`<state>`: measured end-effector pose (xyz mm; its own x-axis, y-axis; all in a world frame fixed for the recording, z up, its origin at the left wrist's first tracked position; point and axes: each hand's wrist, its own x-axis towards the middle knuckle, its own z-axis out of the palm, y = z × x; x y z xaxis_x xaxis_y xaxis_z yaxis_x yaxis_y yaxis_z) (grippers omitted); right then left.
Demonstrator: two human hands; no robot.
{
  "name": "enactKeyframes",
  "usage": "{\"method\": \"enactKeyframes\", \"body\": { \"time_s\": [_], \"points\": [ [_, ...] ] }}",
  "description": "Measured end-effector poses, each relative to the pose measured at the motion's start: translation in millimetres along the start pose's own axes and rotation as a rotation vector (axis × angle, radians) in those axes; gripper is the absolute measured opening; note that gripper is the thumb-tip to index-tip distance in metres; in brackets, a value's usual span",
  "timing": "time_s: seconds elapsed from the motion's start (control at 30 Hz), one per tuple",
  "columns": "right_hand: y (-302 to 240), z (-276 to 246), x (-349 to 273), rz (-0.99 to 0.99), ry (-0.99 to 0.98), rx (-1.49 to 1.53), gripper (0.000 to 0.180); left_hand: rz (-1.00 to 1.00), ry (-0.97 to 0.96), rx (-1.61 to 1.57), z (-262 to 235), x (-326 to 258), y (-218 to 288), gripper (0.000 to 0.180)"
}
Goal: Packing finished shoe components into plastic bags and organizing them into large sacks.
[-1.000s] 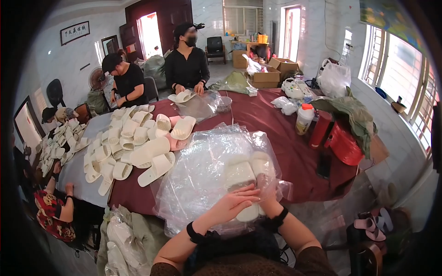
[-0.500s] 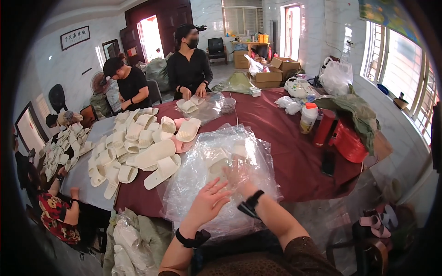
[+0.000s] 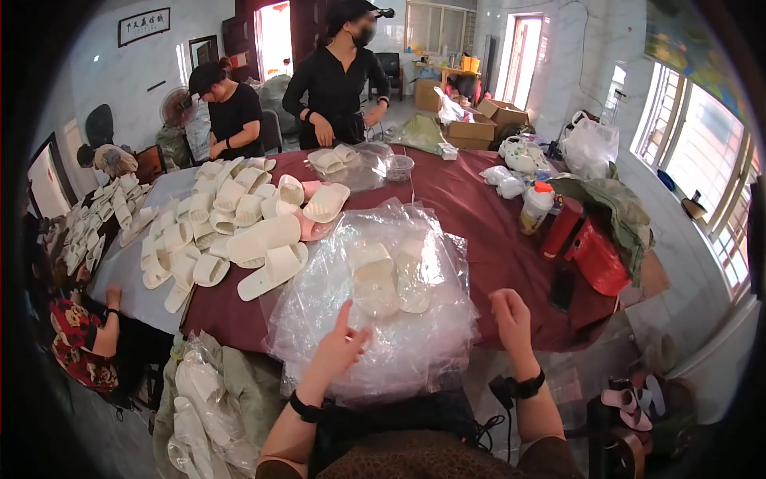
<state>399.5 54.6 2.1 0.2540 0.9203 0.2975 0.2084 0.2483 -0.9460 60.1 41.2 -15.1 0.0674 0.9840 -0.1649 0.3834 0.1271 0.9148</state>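
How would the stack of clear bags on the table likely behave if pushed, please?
The clear bags look thin and probably floppy, given their wrinkled film. Being glossy and unevenly layered, they may slip over one another.

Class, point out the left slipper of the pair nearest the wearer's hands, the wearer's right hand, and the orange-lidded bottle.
Left slipper (image 3: 373, 277): head view, on its broad strap.
Right hand (image 3: 512, 321): head view, middle of the hand.
Orange-lidded bottle (image 3: 535, 211): head view, on its pale body.
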Motion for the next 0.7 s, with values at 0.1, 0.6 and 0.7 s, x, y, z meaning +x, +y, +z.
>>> {"method": "enactKeyframes", "body": {
  "time_s": [0.1,0.6,0.7],
  "points": [
    [-20.8,21.2,-1.9,-0.237,-0.194,-0.523,0.054,0.132,0.022,0.229,24.8,-9.1,14.6,0.094],
    [68.6,13.3,-36.8,0.048,-0.312,0.311,0.018,0.042,0.030,-0.747,2.2,-4.5,-52.7,0.048],
    [60.0,9.6,-39.1,0.509,-0.288,0.448,0.022,0.038,0.028,-0.876,-1.0,-7.7,-65.1,0.039]
  ]
}}
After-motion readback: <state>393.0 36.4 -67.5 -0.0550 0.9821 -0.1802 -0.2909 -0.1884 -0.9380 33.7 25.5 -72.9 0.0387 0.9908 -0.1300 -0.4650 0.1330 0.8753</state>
